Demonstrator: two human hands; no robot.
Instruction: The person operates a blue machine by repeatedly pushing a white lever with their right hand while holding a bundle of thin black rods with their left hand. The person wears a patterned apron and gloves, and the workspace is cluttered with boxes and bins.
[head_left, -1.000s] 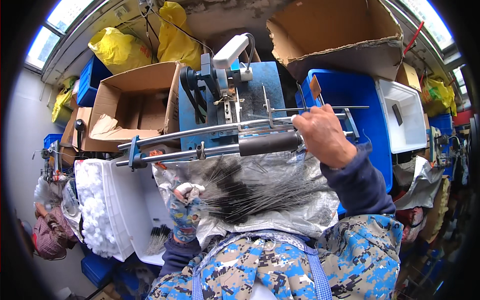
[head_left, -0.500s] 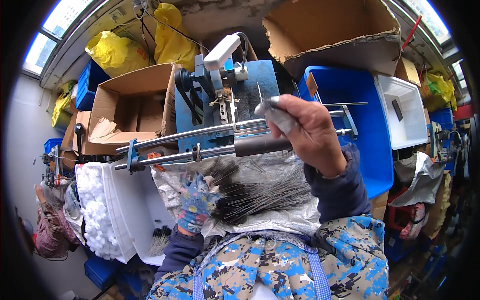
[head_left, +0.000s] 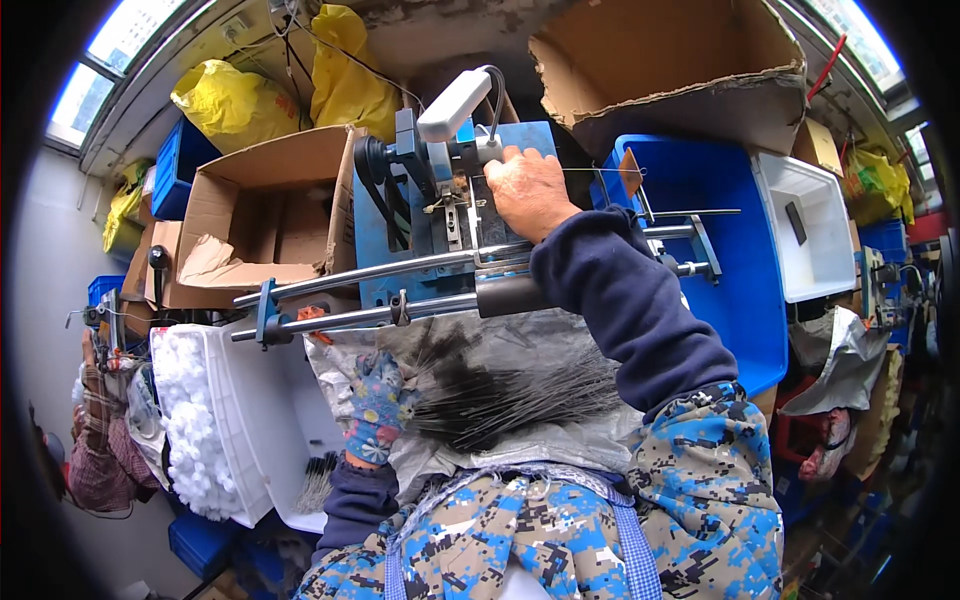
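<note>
My right hand point(head_left: 530, 193) is bare and closed over the bed of a blue machine point(head_left: 545, 140), just right of its metal slot. A thin wire point(head_left: 605, 169) runs out to the right from under the hand, ending in a small loop. The fingertips are hidden below the hand. My left hand point(head_left: 376, 400), in a blue flowered glove, rests curled at the left end of a pile of thin wire brushes point(head_left: 530, 395). Dark bristles show on the pile. What the gloved fingers hold, if anything, cannot be made out.
Two steel rails point(head_left: 400, 272) cross in front of the machine. A white bin point(head_left: 255, 420) stands left, beside white fluffy pieces point(head_left: 195, 430). A blue bin point(head_left: 735, 330) is at right. Cardboard boxes point(head_left: 265, 215) flank the machine. Another person's arm point(head_left: 95, 395) shows far left.
My right hand has moved left and away from me, from above the rails onto the machine bed. The wire there now points right. My gloved left hand has shifted slightly left.
</note>
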